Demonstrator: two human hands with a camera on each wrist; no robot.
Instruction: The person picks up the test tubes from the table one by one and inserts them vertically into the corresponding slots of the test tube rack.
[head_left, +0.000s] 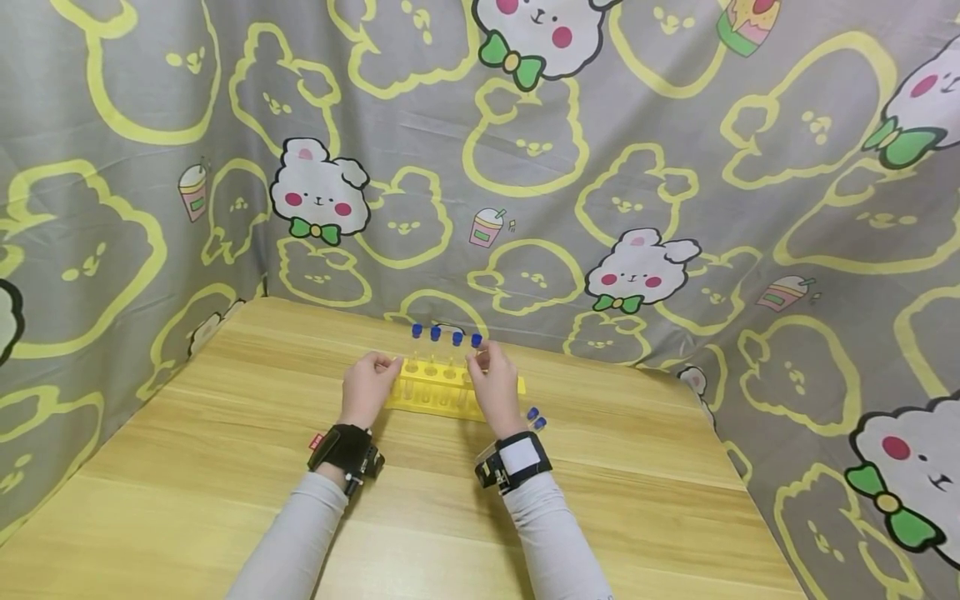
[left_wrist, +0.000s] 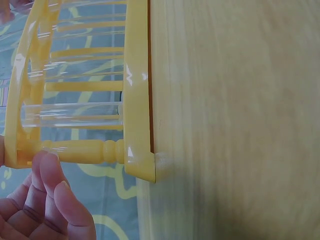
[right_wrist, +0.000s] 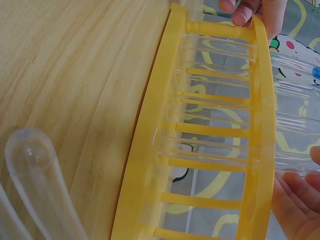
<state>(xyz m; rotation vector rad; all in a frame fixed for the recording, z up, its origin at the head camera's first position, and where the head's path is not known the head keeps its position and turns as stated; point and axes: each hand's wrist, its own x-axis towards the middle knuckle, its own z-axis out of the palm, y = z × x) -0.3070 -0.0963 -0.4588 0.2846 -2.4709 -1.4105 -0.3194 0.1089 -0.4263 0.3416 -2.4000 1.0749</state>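
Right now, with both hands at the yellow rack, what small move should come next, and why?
Probably the right hand should draw back to the loose tubes lying on the table beside its wrist, while the left hand steadies the yellow rack. Four blue-capped tubes stand in it; those two lie outside.

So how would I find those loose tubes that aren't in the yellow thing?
Look at the wooden table in front of the bunny-print curtain, then at the yellow test tube rack between the two hands. Just past the right hand, by its wrist, two clear test tubes lie flat on the wood. Unlike the blue-capped tubes standing upright in the rack, these lie down outside it.
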